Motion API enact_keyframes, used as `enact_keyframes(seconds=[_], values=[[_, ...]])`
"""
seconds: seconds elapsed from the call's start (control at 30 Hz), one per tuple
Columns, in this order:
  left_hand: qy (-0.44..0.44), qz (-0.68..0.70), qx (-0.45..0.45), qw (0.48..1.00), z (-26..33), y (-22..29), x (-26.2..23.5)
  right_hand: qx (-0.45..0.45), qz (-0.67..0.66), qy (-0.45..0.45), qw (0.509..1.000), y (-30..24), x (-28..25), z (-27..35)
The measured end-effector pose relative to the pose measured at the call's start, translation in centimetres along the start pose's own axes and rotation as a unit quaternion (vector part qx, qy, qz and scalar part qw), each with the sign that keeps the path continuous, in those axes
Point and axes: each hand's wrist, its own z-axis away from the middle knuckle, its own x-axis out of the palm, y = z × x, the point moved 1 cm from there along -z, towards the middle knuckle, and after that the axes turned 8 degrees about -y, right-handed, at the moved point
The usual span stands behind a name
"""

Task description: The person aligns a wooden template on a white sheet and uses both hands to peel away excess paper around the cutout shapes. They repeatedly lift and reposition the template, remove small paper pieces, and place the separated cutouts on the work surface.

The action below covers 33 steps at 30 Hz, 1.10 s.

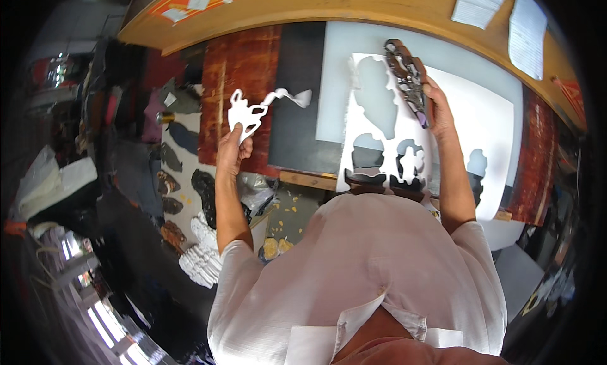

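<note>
The desk (379,11) in front of you is big & yellow-brown at its far rim, w/ dark red and black sheets laid over the near part. On it lies a big white sheet (480,112) w/ shapes cut out of it, so dark holes show thru. It sits on the right half, under & beside your right arm.

Your shirt (379,270) is pale pink and fills the low middle of the view.

On the left, lower down, is a pile of small white cut pieces (201,257) & some dark cut shapes (167,156) in a row. They're well apart from both hands.

Your right hand (437,109) is closed round a dark cutting tool (406,74), a long lumpy metal thing. The tool sticks up & away from your hand, over the white sheet. Can't tell if it touches the sheet.

Your left hand (232,151) is up off to the left, over the dark red sheet. Thumb & fingers pinch the low edge of a small white cut-out piece (248,114). The piece stands above your hand, and a thin curly strip runs off it to the right.
</note>
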Motion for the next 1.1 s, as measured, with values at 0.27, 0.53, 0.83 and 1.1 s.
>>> enact_keyframes(seconds=[0.27,0.53,0.83,1.1], values=[[-0.002,0.049,0.115,0.992,4.5,1.1,-5.5,0.026,0.212,0.022,0.977,0.9,2.4,-0.4],[-0.141,0.098,0.158,0.972,7.3,2.3,1.9,-0.089,0.792,0.011,0.603,3.2,8.5,2.0],[-0.254,-0.015,0.16,0.954,9.5,6.0,8.4,0.068,0.203,-0.114,0.97,3.0,16.9,1.2],[-0.296,-0.212,0.1,0.926,9.7,5.9,15.7,-0.09,0.408,-0.202,0.886,2.0,20.4,3.3]])
